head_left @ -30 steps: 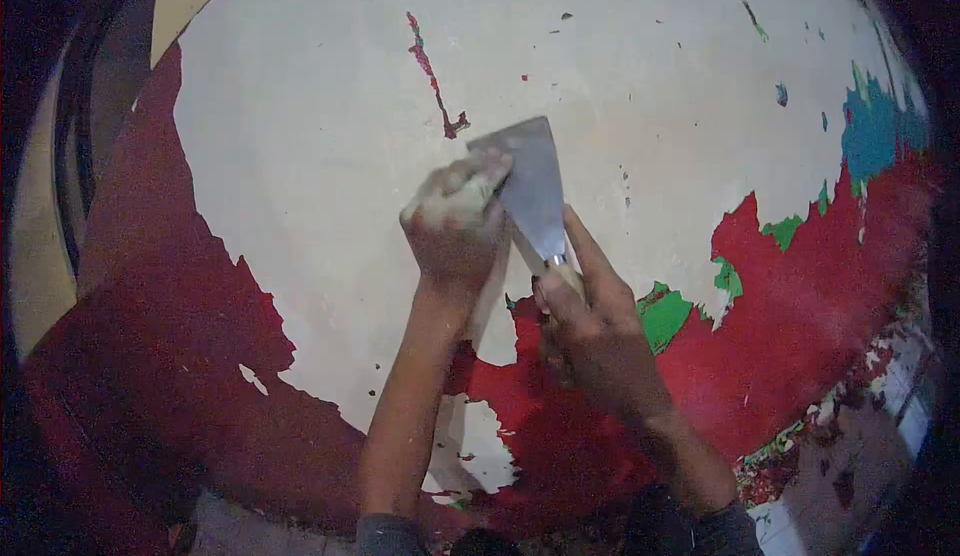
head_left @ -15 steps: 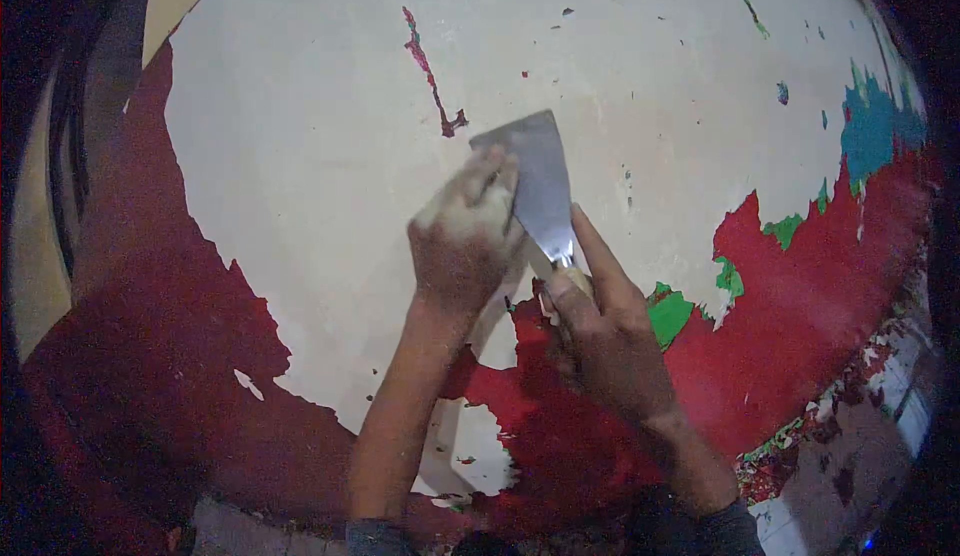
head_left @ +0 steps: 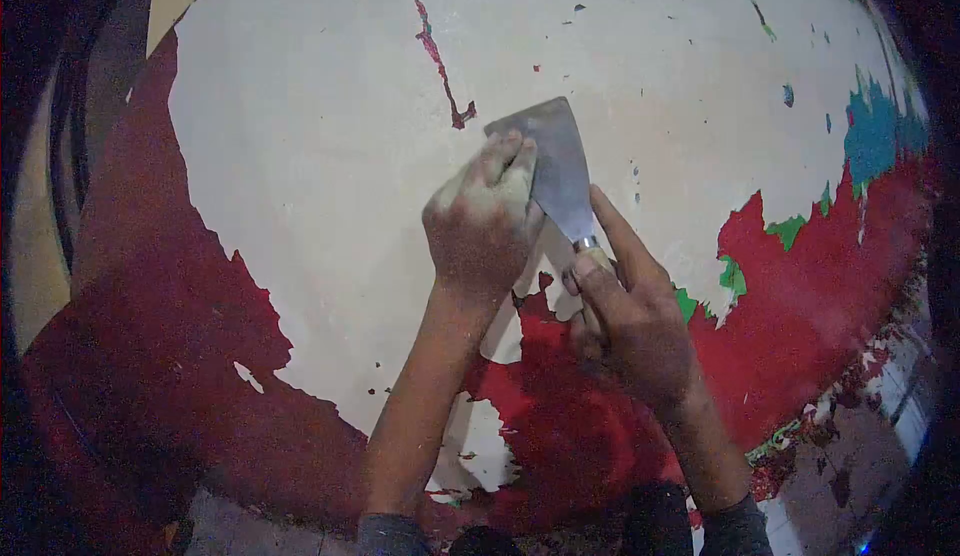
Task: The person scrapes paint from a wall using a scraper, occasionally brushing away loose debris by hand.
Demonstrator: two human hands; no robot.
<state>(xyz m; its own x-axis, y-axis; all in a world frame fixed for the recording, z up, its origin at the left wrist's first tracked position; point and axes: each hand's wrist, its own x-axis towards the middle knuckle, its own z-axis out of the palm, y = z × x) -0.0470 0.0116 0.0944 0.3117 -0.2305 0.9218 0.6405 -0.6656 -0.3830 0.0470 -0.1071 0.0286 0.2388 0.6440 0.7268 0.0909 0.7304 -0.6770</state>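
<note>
A paint scraper (head_left: 562, 164) with a wide metal blade and a pale handle is held up in front of me, blade pointing away. My right hand (head_left: 640, 331) is closed round its handle, index finger stretched along the side by the blade. The curled fingers of my left hand (head_left: 478, 226) grip the left edge of the blade near its far corner; pale dust covers them. The thumb of that hand is hidden. Beneath both hands lies a large pale surface (head_left: 330, 166) with red paint (head_left: 780, 336) along its near and side parts.
Green paint (head_left: 733, 278) and blue paint (head_left: 870, 136) patches show at the right. A thin red strip (head_left: 432, 51) remains on the pale area beyond the blade. Paint flakes (head_left: 775, 476) litter the floor at lower right.
Both hands and the scraper have shifted slightly right in the view. The left fingers are still at the blade's left edge, and the right hand still grips the handle.
</note>
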